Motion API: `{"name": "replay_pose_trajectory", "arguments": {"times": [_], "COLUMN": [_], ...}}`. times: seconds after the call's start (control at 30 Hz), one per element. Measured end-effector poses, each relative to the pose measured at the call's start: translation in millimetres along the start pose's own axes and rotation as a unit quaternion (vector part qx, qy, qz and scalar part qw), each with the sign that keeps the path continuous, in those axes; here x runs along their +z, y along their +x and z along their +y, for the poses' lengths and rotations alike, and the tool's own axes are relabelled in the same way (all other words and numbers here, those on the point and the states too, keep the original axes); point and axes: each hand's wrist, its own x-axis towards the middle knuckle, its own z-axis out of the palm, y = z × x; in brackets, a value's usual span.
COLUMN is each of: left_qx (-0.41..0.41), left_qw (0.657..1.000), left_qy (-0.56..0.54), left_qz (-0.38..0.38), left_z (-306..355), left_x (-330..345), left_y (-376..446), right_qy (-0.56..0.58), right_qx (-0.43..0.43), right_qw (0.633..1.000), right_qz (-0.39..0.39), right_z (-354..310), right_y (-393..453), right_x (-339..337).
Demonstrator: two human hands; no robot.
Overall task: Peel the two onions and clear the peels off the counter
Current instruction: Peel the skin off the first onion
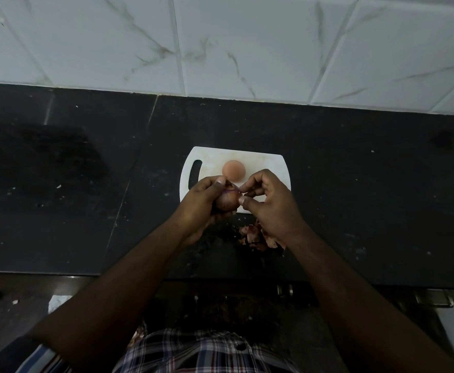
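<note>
Onion, unpeeled (227,201): gripped in left hand (201,205) above cutting board (274,168); right hand (267,204) pinches its skin. Peeled onion (234,170) on board. Risk: torn skin scattering beyond peel pile (258,236).

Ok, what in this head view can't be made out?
- Onion in left hand: mostly covered by fingers; how much skin remains is unclear.
- Right hand: whether it pinches skin is too small to tell.
- Peels: partly hidden by the right wrist.
- Peeled onion: near edge hidden by hands.

Left hand (200,203) cupped, fingers curled in grip; right hand (267,200) pinching beside it, forearms converging.
</note>
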Motion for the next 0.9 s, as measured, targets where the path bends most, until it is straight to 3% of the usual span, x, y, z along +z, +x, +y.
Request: {"name": "replay_pose_trajectory", "arguments": {"times": [0.53, 0.7, 0.9], "left_qx": [0.003, -0.006, -0.006], "left_qw": [1.000, 1.000, 1.000], "left_qy": [0.001, -0.003, -0.001], "left_qz": [0.008, 0.015, -0.005], "left_z": [0.5, -0.6, -0.9], "left_x": [0.6, -1.0, -1.0], "left_y": [-2.7, -2.1, -4.3], "right_qy": [-0.067, -0.044, -0.055], "right_qx": [-0.037, -0.021, -0.031], "right_qw": [0.995, 0.999, 0.998], "right_qz": [-0.063, -0.003, -0.018], "right_z": [-8.6, -6.3, -5.2], "right_y": [-5.2, -3.9, -2.5], "right_x": [-0.3, -1.7, -4.6]}}
